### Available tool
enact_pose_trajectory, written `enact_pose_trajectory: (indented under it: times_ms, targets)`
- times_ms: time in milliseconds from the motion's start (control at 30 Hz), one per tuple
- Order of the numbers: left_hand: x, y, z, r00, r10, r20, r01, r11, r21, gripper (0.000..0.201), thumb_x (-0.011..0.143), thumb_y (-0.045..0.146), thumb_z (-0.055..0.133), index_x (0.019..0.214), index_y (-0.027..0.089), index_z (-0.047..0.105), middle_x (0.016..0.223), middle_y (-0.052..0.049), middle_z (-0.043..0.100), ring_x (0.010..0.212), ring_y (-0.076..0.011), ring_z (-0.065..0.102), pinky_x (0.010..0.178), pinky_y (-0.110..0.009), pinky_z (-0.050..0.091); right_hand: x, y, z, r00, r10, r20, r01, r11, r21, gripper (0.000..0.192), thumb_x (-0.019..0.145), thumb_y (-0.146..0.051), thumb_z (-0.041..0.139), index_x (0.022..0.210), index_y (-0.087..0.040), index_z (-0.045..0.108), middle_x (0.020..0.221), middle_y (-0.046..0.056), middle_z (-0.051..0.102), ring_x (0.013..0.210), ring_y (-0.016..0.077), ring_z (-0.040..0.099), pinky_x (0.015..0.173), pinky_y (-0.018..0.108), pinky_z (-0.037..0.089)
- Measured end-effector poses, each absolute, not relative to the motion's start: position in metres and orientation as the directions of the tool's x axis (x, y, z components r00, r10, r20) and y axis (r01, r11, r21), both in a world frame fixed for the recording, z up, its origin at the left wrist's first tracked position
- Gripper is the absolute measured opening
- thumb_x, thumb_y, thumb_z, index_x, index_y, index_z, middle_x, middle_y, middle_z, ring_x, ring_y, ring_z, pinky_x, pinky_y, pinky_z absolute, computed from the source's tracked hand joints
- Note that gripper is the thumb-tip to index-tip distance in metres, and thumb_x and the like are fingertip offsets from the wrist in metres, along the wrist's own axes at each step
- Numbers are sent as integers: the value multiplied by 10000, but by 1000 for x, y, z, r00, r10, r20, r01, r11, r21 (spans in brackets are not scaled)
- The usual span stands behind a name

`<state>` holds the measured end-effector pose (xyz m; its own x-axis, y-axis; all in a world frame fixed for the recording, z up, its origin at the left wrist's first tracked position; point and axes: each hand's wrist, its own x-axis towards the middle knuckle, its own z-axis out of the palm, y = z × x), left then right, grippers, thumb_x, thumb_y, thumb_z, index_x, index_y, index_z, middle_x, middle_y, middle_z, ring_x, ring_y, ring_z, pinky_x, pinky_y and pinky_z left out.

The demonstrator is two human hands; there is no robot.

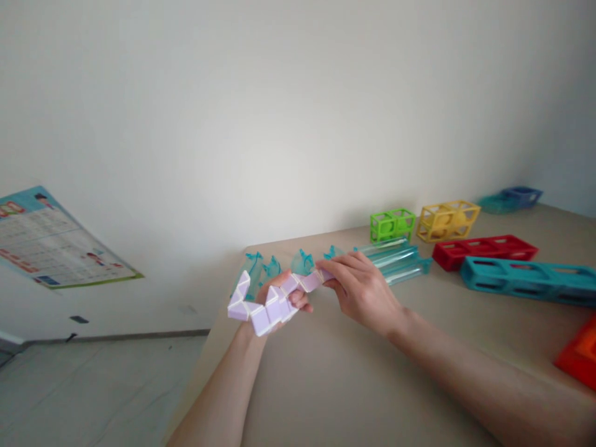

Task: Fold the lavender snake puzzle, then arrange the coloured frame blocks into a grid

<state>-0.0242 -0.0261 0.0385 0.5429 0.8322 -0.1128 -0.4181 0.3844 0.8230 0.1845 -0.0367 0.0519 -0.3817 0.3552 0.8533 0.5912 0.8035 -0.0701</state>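
Observation:
A lilac and white snake puzzle (pixel 274 305), made of linked wedge-shaped blocks, is held up above the table in a bent, zigzag form. My left hand (pixel 302 300) is closed around its middle from behind, and the blocks hide most of that palm. My right hand (pixel 361 282) pinches the puzzle's right end between thumb and fingers. The left end of the puzzle sticks out free and folds upward. Behind the hands, several clear teal plastic pieces (pixel 303 262) stand near the table's far edge.
Clear teal tubes (pixel 395 261) lie past my right hand. Further right are a green frame block (pixel 392 225), a yellow one (pixel 447 220), a red one (pixel 484 251), a long teal one (pixel 531 279) and an orange-red piece (pixel 580 354). The table (pixel 326 385) ends at left above the floor.

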Motion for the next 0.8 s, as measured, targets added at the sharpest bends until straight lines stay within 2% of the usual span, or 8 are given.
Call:
enact_pose_trajectory:
  times_ms: [133, 233, 300, 500, 600, 700, 800]
  targets:
    - [-15, -34, 44, 507, 855, -107, -485, 386, 785, 356, 844, 444, 576, 664, 140, 621, 581, -3, 487, 582, -135, 466, 731, -368, 481, 178, -40, 52, -301, 390, 870, 664, 741, -102, 228, 903, -140, 515, 1125, -162, 564, 890, 79, 701, 826, 202, 621, 750, 312, 458]
    - [-13, -38, 47, 524, 844, -110, -498, 408, 765, 339, 857, 428, 562, 700, 137, 638, 586, -6, 501, 585, -134, 473, 723, -358, 480, 175, -41, 53, -307, 350, 885, 649, 757, -74, 191, 899, -124, 517, 1081, -164, 557, 930, 85, 675, 840, 194, 604, 749, 301, 455]
    - [-13, -38, 46, 537, 836, -114, -495, 421, 760, 339, 866, 427, 546, 718, 137, 643, 586, -7, 508, 587, -135, 478, 708, -348, 478, 175, -40, 52, -306, 331, 893, 644, 762, -62, 167, 893, -115, 524, 1051, -158, 556, 883, 81, 652, 794, 186, 583, 711, 291, 448]
    - [-17, -37, 45, 566, 814, -131, -459, 443, 770, 346, 841, 449, 575, 701, 136, 620, 576, 2, 502, 557, -125, 460, 703, -362, 486, 179, -29, 46, -384, 246, 890, 595, 803, 35, 168, 902, -137, 523, 1062, -183, 547, 885, 77, 664, 791, 193, 586, 712, 323, 420]
    - [-21, -34, 47, 575, 814, -81, -447, 396, 802, 361, 829, 475, 587, 710, 136, 616, 559, 13, 469, 539, -120, 447, 699, -359, 497, 182, -27, 44, -372, 336, 865, 604, 795, -49, 279, 913, -186, 509, 1190, -166, 522, 978, 119, 658, 880, 217, 606, 749, 333, 451]
    - [-27, -31, 47, 595, 803, -27, -427, 345, 836, 370, 818, 489, 590, 790, 126, 655, 524, 30, 425, 502, -113, 410, 659, -346, 505, 187, -31, 44, -431, 455, 779, 550, 817, -173, 367, 906, -260, 530, 1258, -157, 502, 1084, 138, 648, 938, 222, 623, 769, 316, 478]
    - [-33, -28, 44, 579, 815, -19, -416, 316, 853, 387, 818, 486, 584, 874, 117, 688, 501, 39, 402, 478, -111, 390, 613, -333, 505, 190, -37, 46, -520, 522, 676, 444, 841, -308, 305, 924, -327, 510, 1164, -150, 573, 913, 92, 673, 756, 177, 622, 653, 265, 459]
